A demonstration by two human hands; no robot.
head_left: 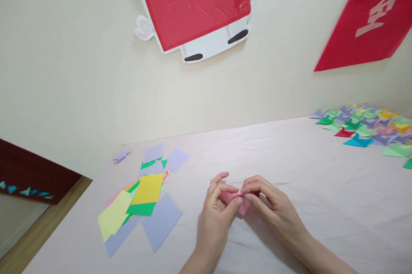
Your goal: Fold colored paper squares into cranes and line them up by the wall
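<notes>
A small piece of folded pink paper point(243, 208) is between my two hands, just above the pale cloth of the table point(257, 154). My left hand point(219, 203) pinches its left side, thumb in front and index finger behind. The fingertips of my right hand point(265, 199) grip the paper's upper right edge. Its exact folds are partly hidden by my fingers.
Loose square sheets, among them a yellow sheet point(148, 189) and a lilac sheet point(162, 222), lie in a pile on the left. Folded paper figures point(357, 140) crowd the far right. The wall point(209, 102) rises behind the table.
</notes>
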